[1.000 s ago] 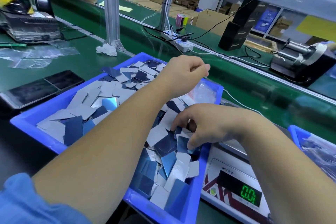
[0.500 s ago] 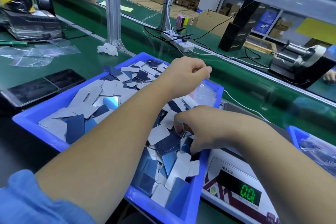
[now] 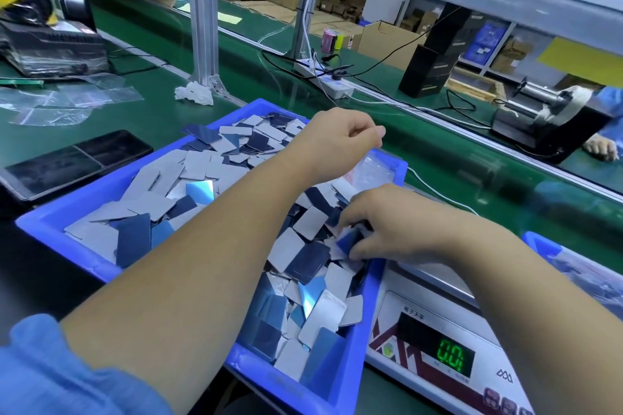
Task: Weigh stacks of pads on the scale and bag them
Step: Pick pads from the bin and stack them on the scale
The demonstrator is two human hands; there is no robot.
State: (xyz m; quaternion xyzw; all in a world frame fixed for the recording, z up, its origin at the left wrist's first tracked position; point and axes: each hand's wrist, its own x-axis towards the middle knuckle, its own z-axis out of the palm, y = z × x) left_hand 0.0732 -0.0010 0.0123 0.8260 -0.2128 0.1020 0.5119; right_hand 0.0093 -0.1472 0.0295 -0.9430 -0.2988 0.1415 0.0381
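Since a second ago the right hand (image 3: 381,229) has gathered small blue-grey rectangular pads (image 3: 350,241) into its curled fingers; left hand (image 3: 333,145) pinches a clear plastic bag (image 3: 374,172); loose pads could slip uncounted

1. the right hand (image 3: 384,229) curls tighter now, fingers bunching a few blue pads (image 3: 350,239) together where a second ago they lay flatter, pressing into the pile.
2. that hand sits a touch farther up the blue bin (image 3: 357,347), away from its near-right wall.
3. a pad under the fingertips tips up on edge, no longer flat.
4. the left hand (image 3: 337,141), pinching the clear bag (image 3: 374,172), barely drifts.
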